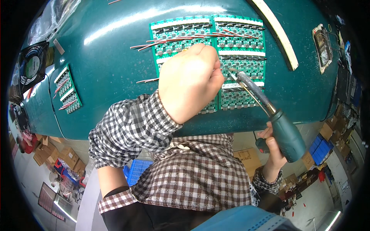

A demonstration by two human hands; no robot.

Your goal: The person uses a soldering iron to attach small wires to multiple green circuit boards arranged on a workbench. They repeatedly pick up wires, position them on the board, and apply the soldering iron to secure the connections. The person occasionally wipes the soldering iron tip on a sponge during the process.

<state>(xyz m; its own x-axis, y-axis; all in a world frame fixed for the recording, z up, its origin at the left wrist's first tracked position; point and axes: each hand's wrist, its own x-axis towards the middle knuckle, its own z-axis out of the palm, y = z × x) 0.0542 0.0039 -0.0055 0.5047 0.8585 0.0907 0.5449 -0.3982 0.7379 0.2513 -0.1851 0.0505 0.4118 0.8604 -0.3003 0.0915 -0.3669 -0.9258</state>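
My left hand (190, 79) is closed in a pinch over the middle of two green circuit board panels (248, 68) lying side by side. What its fingertips hold, if anything, is hidden. My right hand (274, 152) grips a soldering iron (288, 136) by its thick dark green handle. The iron's metal shaft slants up and left, with a thin tube alongside, and its tip is at the right-hand panel close to my left fingertips. Red and white wires (169, 40) lie across the upper rows of the panels, and black wires stick out at the right edge.
A smaller board (69, 90) with wires lies at the left of the green table (119, 65), near a black fan (32, 66). A pale curved strip (275, 32) and a worn block (322, 48) are on the right. Cardboard boxes (68, 157) stand on the floor.
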